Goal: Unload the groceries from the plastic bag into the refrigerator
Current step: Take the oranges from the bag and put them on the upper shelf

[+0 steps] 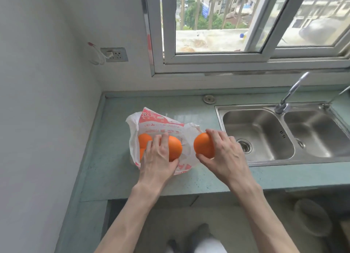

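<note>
The bag (pixel 161 124) is thin, limp plastic lying flat on the counter (pixel 113 177), its mouth open toward the person. It looks light and slippery and will likely slide or crumple if tugged, so it is better pinned down than pulled.

Under and just left of the left hand (pixel 159 158), two oranges (pixel 144 140) sit deep in the bag, one behind the other and partly hidden. They look firm, round and fairly heavy for their size, apt to roll once free; a full wrap of fingers over the top with the thumb below seems the safest hold.

The left hand has that grip on a third orange (pixel 175 147) at the bag's mouth, fingers curled over it and thumb tucked beneath. Whether it has left the plastic is hard to say.

To the right, just past the bag's edge, the right hand (pixel 223 150) holds a fourth orange (pixel 203 145), fingers curved over its top and thumb under it. This fruit appears clear of the bag, near the sink (pixel 255 163). The refrigerator is out of view.
</note>
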Action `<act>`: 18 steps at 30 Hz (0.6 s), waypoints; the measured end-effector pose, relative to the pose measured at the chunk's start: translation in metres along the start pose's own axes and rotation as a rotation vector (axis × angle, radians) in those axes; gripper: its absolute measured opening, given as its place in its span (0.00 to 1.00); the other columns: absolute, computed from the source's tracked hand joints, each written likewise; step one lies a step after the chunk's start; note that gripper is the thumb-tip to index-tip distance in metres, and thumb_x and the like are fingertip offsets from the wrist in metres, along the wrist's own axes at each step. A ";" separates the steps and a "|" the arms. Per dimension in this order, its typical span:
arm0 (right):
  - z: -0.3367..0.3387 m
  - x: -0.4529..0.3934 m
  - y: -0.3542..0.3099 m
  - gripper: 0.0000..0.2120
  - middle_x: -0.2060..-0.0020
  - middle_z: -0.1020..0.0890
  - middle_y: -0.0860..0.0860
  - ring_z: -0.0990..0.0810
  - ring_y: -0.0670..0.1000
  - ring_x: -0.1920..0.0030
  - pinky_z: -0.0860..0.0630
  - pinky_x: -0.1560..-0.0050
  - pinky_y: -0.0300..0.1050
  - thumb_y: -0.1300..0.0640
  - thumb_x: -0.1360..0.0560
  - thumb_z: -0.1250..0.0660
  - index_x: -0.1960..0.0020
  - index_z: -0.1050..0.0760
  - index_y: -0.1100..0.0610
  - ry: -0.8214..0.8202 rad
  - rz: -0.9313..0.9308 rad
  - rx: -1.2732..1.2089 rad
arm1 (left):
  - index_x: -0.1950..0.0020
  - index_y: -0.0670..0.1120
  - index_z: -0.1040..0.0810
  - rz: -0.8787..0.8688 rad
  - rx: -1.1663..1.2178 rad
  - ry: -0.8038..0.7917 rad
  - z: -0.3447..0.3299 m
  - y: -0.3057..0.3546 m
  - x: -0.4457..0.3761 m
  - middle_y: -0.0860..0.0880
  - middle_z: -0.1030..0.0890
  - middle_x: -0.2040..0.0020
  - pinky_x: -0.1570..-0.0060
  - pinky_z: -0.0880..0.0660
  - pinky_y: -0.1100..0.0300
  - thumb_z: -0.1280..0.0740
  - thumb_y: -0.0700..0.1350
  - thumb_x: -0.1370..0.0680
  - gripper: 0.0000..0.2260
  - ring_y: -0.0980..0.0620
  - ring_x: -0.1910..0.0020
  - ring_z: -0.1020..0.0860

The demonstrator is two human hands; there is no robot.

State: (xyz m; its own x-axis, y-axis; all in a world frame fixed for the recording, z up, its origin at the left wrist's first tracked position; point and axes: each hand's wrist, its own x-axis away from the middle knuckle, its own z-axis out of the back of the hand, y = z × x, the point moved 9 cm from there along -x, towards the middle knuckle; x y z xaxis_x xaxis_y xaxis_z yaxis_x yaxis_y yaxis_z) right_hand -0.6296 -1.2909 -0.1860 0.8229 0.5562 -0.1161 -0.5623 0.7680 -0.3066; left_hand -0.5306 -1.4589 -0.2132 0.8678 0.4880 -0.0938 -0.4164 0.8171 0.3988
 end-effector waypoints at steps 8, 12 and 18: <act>0.054 0.063 0.072 0.37 0.35 0.23 0.47 0.21 0.57 0.42 0.24 0.44 0.51 0.38 0.30 0.26 0.26 0.33 0.48 0.124 -0.266 -0.004 | 0.27 0.54 0.36 -0.221 0.127 0.007 -0.008 0.086 0.007 0.51 0.27 0.35 0.41 0.24 0.44 0.25 0.56 0.28 0.34 0.46 0.38 0.26; 0.083 0.105 0.116 0.35 0.35 0.25 0.46 0.18 0.56 0.44 0.26 0.52 0.46 0.38 0.29 0.27 0.27 0.34 0.45 0.180 -0.406 -0.035 | 0.27 0.52 0.34 -0.356 0.208 -0.018 -0.017 0.148 0.023 0.52 0.27 0.36 0.44 0.24 0.51 0.24 0.54 0.29 0.34 0.46 0.39 0.26; 0.129 0.192 0.186 0.35 0.39 0.23 0.48 0.19 0.56 0.44 0.24 0.47 0.50 0.38 0.30 0.27 0.29 0.36 0.48 0.292 -0.575 -0.044 | 0.28 0.53 0.32 -0.524 0.306 -0.096 -0.038 0.247 0.065 0.53 0.27 0.36 0.48 0.23 0.53 0.23 0.53 0.30 0.33 0.48 0.40 0.28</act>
State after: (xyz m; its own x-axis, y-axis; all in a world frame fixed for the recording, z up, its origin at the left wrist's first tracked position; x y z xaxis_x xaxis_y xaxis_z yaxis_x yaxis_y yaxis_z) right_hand -0.5865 -1.0000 -0.1433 0.9836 -0.0537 -0.1719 -0.0267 0.9003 -0.4344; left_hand -0.5871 -1.2135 -0.1559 0.9626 0.0038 -0.2710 0.1565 0.8084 0.5674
